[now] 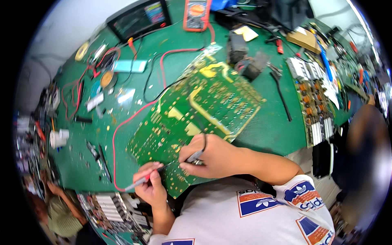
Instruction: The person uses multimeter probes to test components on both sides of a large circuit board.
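Now the left hand (152, 184) is gripping a red probe (143, 179), its tip touching the near corner of the green board (196, 118). Just beside it, the right hand (212, 157) is pinching a black probe (195, 156) against the same corner. Both leads, red (118, 134) and black (157, 92), are running up the green bench (269, 122) toward an orange meter (197, 14); another board (312, 102) is lying well to the right

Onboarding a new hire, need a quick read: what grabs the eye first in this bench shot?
The big green circuit board, solder side up, tilted at centre on the green mat. At its near edge the left hand holds a red probe and the right hand a black probe, both tips on the board. At the far edge stands an orange multimeter.
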Tool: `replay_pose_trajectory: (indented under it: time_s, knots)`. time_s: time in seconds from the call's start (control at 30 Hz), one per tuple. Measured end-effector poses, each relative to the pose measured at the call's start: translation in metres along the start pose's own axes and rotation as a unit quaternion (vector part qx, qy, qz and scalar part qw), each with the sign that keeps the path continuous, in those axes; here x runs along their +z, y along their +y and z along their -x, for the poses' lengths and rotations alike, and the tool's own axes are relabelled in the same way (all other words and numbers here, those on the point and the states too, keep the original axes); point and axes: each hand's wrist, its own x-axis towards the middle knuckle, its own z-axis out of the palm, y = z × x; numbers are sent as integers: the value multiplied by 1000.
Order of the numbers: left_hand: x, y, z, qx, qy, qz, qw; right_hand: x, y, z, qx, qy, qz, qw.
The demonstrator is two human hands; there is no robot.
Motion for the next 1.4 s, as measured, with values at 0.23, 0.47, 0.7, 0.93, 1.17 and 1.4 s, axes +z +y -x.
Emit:
replay_pose_trajectory:
  time_s: [0.23,0.47,0.7,0.93,1.17,1.4]
  knots:
    - [-8,-3,-5,4,-57,12,998,2,-2,-5,-14,22,7,1000]
    - [-13,-3,-6,6,-66,37,997,4,-3,-5,11,19,-2,1000]
    - [-23,-3,-26,106,-130,-72,983,3,2,-8,-5,21,-18,1000]
    - [-18,-20,-30,75,-45,-38,995,7,1,-6,66,100,-105,987]
    - [-15,-23,-31,73,-39,-29,996,14,-1,-7,123,118,-126,977]
    - [-14,-22,-31,77,-47,-45,995,13,3,-6,109,101,-81,986]
